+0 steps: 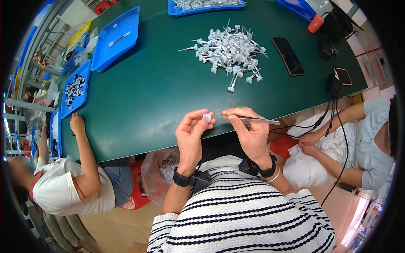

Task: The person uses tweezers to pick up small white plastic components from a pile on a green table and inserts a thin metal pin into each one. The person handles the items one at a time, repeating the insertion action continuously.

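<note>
Near the table's front edge, my left hand [190,137] pinches a small white plastic piece [206,117] between thumb and fingertips. Facing it, my right hand [253,137] is closed around slim metal tweezers [265,121]. Their tips point left toward the white piece, with a small gap between them. Beyond both hands lies a loose pile of white plastic pieces with thin metal stems [231,50].
A blue tray [101,59] with a pen-like tool stands at left, beside a smaller tray [85,95] of black-and-white parts. A phone [287,56] lies right of the pile. Co-workers sit on both sides. Cables [333,114] hang at right; a plastic bag [152,179] hangs below the edge.
</note>
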Available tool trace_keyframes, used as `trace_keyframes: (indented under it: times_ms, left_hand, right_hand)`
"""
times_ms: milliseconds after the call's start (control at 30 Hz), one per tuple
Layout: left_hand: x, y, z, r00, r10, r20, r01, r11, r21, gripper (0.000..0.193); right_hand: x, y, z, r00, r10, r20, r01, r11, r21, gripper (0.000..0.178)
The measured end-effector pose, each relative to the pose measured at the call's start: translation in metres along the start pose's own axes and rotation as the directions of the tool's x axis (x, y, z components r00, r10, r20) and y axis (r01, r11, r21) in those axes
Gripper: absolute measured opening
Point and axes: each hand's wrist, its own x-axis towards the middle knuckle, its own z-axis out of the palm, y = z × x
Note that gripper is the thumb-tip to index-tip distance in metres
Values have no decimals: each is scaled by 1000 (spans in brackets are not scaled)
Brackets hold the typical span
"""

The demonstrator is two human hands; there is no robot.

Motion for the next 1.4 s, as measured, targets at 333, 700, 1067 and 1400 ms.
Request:
trace_keyframes:
  times_ms: [333, 700, 1067, 1400]
  left_hand:
    - [-18, 11, -22, 996, 24, -86, -27, 999, -38, 23]
    - [-143, 51, -166, 921, 179, -345, 178, 595, 784, 36]
    - [89, 110, -14, 816, 348, 461, -555, 251, 793, 11]
    - [255, 38, -7, 810, 248, 531, -511, -144, 847, 10]
  right_hand:
    - [-9, 0, 4, 1000, 11, 26, -14, 994, 107, 9]
    - [-9, 10, -9, 996, 84, 14, -85, 979, 186, 14]
    - [9, 30, -26, 992, 122, -15, -120, 986, 117, 15]
    - [9, 20, -41, 990, 130, -56, -129, 991, 20, 10]
